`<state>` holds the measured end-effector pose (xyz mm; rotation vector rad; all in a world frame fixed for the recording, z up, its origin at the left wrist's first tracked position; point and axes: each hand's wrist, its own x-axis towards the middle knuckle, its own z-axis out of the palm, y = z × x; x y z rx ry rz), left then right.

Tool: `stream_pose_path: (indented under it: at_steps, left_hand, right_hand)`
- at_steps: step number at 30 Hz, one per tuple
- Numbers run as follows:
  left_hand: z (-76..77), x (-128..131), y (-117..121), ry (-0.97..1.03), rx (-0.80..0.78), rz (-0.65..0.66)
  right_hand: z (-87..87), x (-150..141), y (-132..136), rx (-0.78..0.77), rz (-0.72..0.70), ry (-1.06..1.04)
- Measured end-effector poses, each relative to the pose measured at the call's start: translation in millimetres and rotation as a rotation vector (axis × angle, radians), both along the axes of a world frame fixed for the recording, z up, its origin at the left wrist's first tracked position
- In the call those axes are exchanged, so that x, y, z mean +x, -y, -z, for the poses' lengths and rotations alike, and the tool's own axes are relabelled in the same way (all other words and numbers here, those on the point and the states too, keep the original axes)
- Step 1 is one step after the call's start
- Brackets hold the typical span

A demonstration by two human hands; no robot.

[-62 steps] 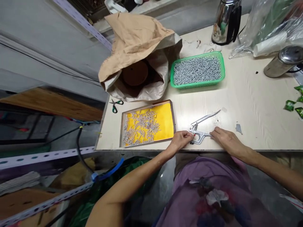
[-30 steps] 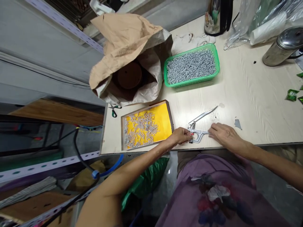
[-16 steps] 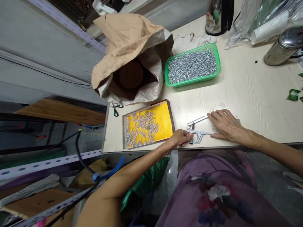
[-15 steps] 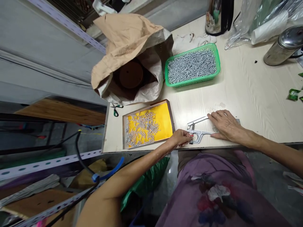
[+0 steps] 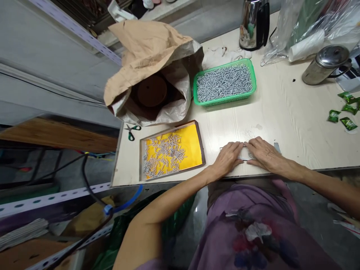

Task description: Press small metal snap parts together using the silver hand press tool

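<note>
Near the table's front edge, a silvery metal hand tool (image 5: 245,154) lies mostly hidden under both hands. My left hand (image 5: 228,157) is closed over its left end, with the fingers together. My right hand (image 5: 263,153) grips the right part, its thumb along the near side and its fingers on the far side. The fingertips of the two hands nearly meet over the tool. To the left of my left hand is a shallow tray (image 5: 200,140) with a yellow bottom, holding many small, thin silvery metal pieces.
A green basket (image 5: 225,100) full of small silvery spring-like pieces stands behind the tray. Beside it is a large open paper sack (image 5: 152,41). Scissors (image 5: 131,132) lie at the left edge. A kettle (image 5: 250,30), a metal pot (image 5: 320,67) and green packets (image 5: 333,116) are farther right.
My left hand has left the tool's spring end and moved right, now closed over the tool beside my right hand. The tool is now largely covered. The view has shifted slightly.
</note>
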<state>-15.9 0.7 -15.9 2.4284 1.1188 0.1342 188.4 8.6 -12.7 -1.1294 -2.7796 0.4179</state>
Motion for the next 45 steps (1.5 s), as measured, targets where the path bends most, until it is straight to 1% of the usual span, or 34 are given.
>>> stream_pose_path:
  at_steps: [2, 4, 7, 12, 15, 17, 20, 23, 24, 26, 29, 32, 35, 36, 37, 39, 41, 42, 43, 44, 45]
  left_hand:
    - [2.2, 0, -6, 0.000, -0.024, 0.031]
    - [1.4, 0, -8, -0.026, -0.034, 0.030]
    - [-0.3, 3, -7, -0.081, -0.029, -0.017]
    - [-0.2, 12, -7, -0.144, -0.021, -0.121]
    - [-1.8, 15, -11, -0.168, -0.037, -0.151]
    - [-1.7, 15, -13, -0.166, -0.031, -0.166]
    - [5.2, 14, -10, -0.109, 0.027, -0.222]
    - [20.5, 16, 4, -0.001, 0.119, -0.263]
    - [26.2, 19, 11, 0.032, 0.144, -0.255]
    - [36.1, 26, 26, 0.079, 0.167, -0.202]
    - [43.6, 36, 43, 0.109, 0.151, -0.106]
    - [41.5, 40, 47, 0.125, 0.126, -0.090]
    - [33.6, 41, 42, 0.146, 0.099, -0.102]
    - [30.5, 40, 42, 0.155, 0.088, -0.102]
    - [27.4, 40, 43, 0.168, 0.078, -0.090]
    - [22.1, 36, 53, 0.211, 0.063, -0.027]
    - [19.2, 26, 70, 0.266, 0.074, 0.076]
    - [18.6, 16, 80, 0.283, 0.099, 0.106]
    - [18.3, 4, 87, 0.285, 0.139, 0.104]
    - [17.9, -11, 93, 0.269, 0.197, 0.059]
    - [17.0, -29, 95, 0.237, 0.267, -0.030]
  right_hand:
    - [-1.2, 0, 1, 0.024, 0.030, 0.031]
    - [-2.6, -1, 2, 0.046, 0.057, 0.079]
    - [-2.5, -4, -2, 0.077, 0.045, 0.119]
    - [4.2, -8, -10, 0.105, -0.020, 0.116]
    - [7.0, -9, -13, 0.097, -0.015, 0.117]
    - [6.4, -9, -17, 0.095, 0.012, 0.114]
    - [2.4, -3, -28, 0.072, 0.010, 0.048]
    - [-1.0, 6, -43, 0.014, -0.085, -0.050]
    - [-0.8, 9, -48, 0.006, -0.100, -0.064]
    - [2.1, 12, -58, 0.026, -0.081, -0.058]
    - [10.1, 10, -72, 0.093, -0.031, -0.021]
    - [12.7, -1, -87, 0.106, -0.015, -0.008]
    - [3.4, -17, -89, 0.121, 0.003, 0.047]
    - [-1.5, -24, -85, 0.132, -0.025, 0.057]
    - [-6.4, -32, -79, 0.137, -0.083, 0.055]
    - [-13.5, -47, -62, 0.117, -0.273, 0.028]
    - [-13.4, -61, -43, 0.085, -0.460, 0.006]
    - [-10.3, -66, -36, 0.081, -0.518, -0.002]
    - [-5.5, -70, -30, 0.089, -0.551, -0.011]
    - [0.6, -73, -25, 0.110, -0.567, -0.022]
    - [7.1, -75, -22, 0.134, -0.573, -0.035]
